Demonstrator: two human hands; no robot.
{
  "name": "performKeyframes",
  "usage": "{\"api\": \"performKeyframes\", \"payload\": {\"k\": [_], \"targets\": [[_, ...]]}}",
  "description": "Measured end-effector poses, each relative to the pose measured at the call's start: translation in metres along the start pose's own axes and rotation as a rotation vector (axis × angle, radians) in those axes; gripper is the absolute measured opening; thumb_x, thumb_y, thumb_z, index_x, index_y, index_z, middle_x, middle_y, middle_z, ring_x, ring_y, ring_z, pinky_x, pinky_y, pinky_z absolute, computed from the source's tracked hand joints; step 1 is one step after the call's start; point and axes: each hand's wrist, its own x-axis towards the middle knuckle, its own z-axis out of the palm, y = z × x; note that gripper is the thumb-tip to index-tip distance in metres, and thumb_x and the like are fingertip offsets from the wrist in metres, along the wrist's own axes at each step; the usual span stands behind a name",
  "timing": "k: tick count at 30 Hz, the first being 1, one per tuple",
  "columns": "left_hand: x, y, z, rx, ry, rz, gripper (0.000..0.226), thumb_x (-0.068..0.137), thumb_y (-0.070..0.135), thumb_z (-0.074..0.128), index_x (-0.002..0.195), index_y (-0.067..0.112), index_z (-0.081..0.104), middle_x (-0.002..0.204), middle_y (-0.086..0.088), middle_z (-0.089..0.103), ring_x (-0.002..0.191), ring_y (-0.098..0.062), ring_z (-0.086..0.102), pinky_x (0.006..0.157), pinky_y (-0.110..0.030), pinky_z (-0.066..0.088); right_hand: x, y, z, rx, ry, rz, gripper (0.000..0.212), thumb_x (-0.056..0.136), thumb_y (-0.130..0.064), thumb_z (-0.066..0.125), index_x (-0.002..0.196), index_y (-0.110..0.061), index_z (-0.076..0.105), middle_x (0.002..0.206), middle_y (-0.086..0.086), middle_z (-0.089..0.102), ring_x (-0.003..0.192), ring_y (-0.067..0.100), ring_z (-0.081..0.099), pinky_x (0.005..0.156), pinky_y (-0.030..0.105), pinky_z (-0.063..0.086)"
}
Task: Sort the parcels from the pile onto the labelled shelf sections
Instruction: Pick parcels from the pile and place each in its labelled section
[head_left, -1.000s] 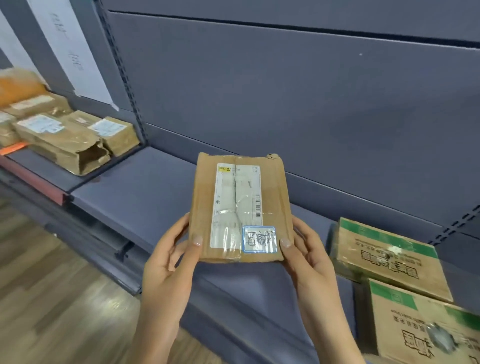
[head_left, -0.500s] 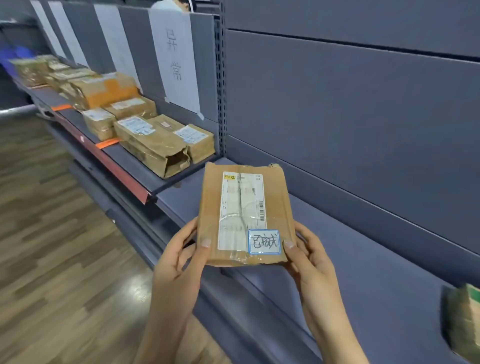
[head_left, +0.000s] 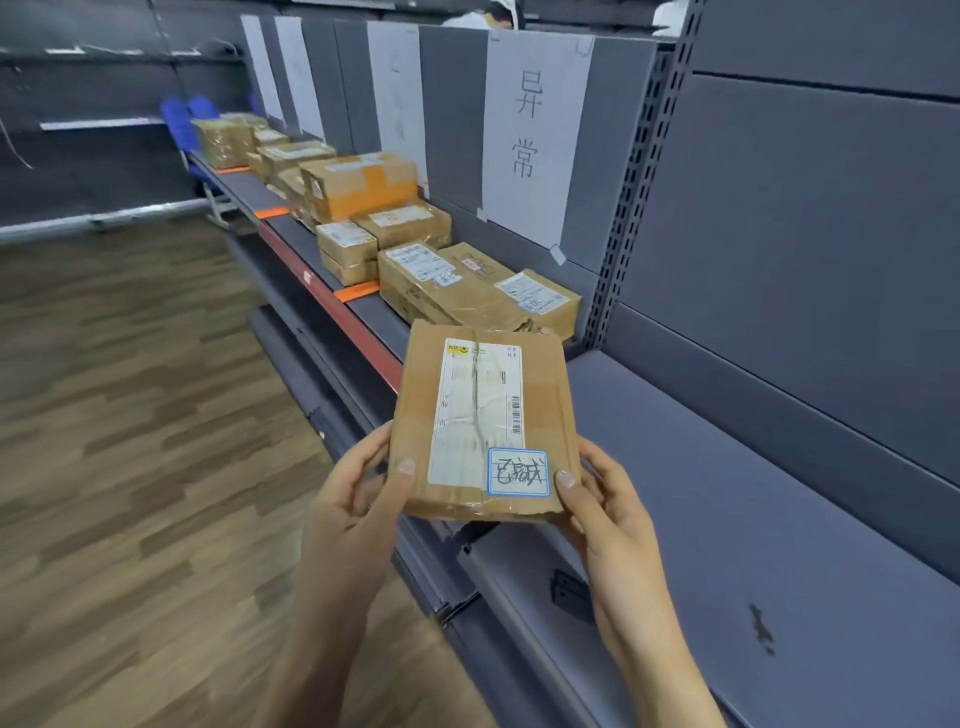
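Under and to the right of the fingers (head_left: 404, 470): long grey metal shelf (head_left: 727, 467). Beyond the fingertips, further along that shelf: row of taped brown cardboard parcels (head_left: 467, 291), below a white paper sign with black handwritten characters (head_left: 530, 140). Between the fingers: flat brown cardboard parcel with white shipping label (head_left: 483, 421), held in the air over the shelf edge. Gripped at both lower corners by left hand (head_left: 358, 493) and right hand (head_left: 608, 499), thumbs pressed on top. Just beside the right thumb: small blue-bordered sticker (head_left: 518, 472).

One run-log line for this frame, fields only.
phase: holding | parcel: flat brown, label up | left hand: grips lower-left corner | right hand: grips lower-right corner | placed: no
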Motion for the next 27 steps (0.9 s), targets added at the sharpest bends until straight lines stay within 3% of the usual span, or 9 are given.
{"api": "performKeyframes", "payload": {"k": [5, 12, 15, 19, 23, 27], "targets": [[0.026, 0.003, -0.019, -0.017, 0.009, 0.023, 0.032, 0.094, 0.011, 0.058, 0.122, 0.027, 0.062, 0.101, 0.022, 0.072, 0.097, 0.001, 0.067, 0.084, -0.025, 0.05, 0.021, 0.003, 0.03, -0.03, -0.033, 0.006, 0.042, 0.085, -0.028, 0.074, 0.124, -0.024, 0.06, 0.12, -0.003, 0.072, 0.114, 0.016, 0.066, 0.1, 0.031, 0.051], [0.06, -0.008, -0.033, -0.087, 0.038, 0.016, 0.032, 0.092, 0.013, 0.061, 0.121, 0.027, 0.064, 0.111, 0.01, 0.072, 0.105, -0.008, 0.067, 0.088, -0.031, 0.053, 0.055, 0.008, 0.056, -0.037, -0.055, 0.033, 0.029, 0.097, -0.013, 0.056, 0.125, -0.022, 0.06, 0.114, -0.001, 0.074, 0.1, 0.014, 0.071, 0.075, 0.019, 0.056], [0.08, -0.013, -0.045, -0.096, 0.061, 0.02, 0.031, 0.092, 0.012, 0.061, 0.118, 0.029, 0.063, 0.111, 0.009, 0.072, 0.105, -0.008, 0.066, 0.086, -0.029, 0.054, 0.076, 0.014, 0.074, -0.06, -0.069, 0.03, 0.03, 0.097, -0.012, 0.056, 0.125, -0.022, 0.06, 0.112, -0.003, 0.075, 0.099, 0.011, 0.071, 0.075, 0.017, 0.055], [0.119, -0.021, -0.06, -0.1, 0.107, 0.022, 0.031, 0.091, 0.012, 0.062, 0.114, 0.033, 0.062, 0.113, 0.006, 0.071, 0.106, -0.009, 0.066, 0.089, -0.032, 0.052, 0.11, 0.029, 0.102, -0.069, -0.079, 0.03, 0.033, 0.096, -0.014, 0.059, 0.128, -0.024, 0.059, 0.115, -0.004, 0.074, 0.105, 0.013, 0.07, 0.085, 0.022, 0.057], [0.167, -0.024, -0.074, -0.091, 0.111, 0.028, 0.034, 0.09, 0.013, 0.062, 0.118, 0.032, 0.061, 0.115, 0.009, 0.07, 0.103, -0.004, 0.067, 0.084, -0.026, 0.054, 0.155, 0.043, 0.135, -0.048, -0.083, 0.053, 0.03, 0.096, -0.012, 0.059, 0.123, -0.025, 0.061, 0.109, -0.003, 0.075, 0.094, 0.011, 0.07, 0.07, 0.017, 0.055], [0.228, -0.022, -0.094, -0.058, 0.123, 0.031, 0.034, 0.09, 0.013, 0.063, 0.117, 0.033, 0.062, 0.115, 0.011, 0.07, 0.105, -0.005, 0.066, 0.086, -0.027, 0.053, 0.204, 0.056, 0.177, 0.024, -0.084, 0.094, 0.027, 0.095, -0.009, 0.058, 0.115, -0.027, 0.064, 0.1, -0.007, 0.077, 0.088, 0.006, 0.072, 0.068, 0.016, 0.054]]}}
